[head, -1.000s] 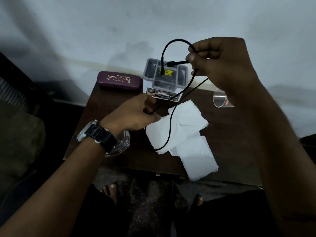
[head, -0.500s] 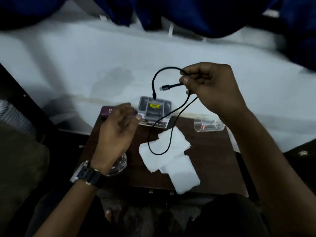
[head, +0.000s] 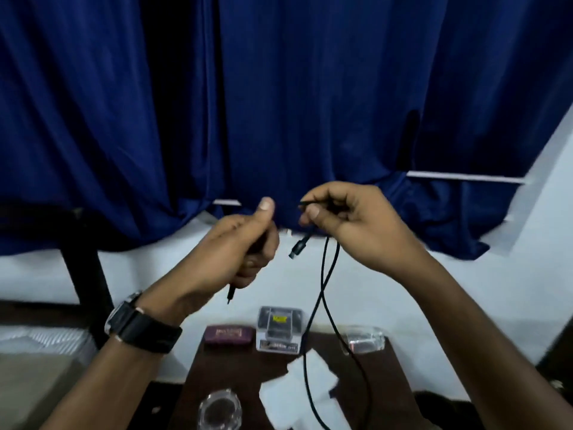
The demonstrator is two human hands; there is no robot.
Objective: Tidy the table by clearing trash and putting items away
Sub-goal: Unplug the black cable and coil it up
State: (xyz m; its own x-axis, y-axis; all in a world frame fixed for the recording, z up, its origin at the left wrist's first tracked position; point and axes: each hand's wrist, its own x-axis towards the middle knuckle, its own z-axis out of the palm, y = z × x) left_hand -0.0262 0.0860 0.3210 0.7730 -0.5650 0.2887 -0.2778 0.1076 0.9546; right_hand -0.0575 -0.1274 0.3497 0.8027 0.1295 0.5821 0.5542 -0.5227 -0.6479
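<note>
I hold a thin black cable (head: 322,293) in front of me, well above the small dark table (head: 381,367). My right hand (head: 347,221) pinches it near one plug, which dangles just below the fingers, and two strands hang down over the white tissues (head: 297,395). My left hand (head: 245,246), with a black wristwatch on its wrist, is closed around the cable's other end; a short plug tip sticks out below the fist.
On the table stand a maroon spectacle case (head: 228,335), a grey divided organiser box (head: 280,328), a clear tumbler lying on its side (head: 364,339) at the right and a glass bowl (head: 220,412) at the front. Blue curtains (head: 279,103) hang behind.
Both hands rose and came closer together. My left hand, empty before, now grips one end of the cable. The view tilted up from the table to the curtains.
</note>
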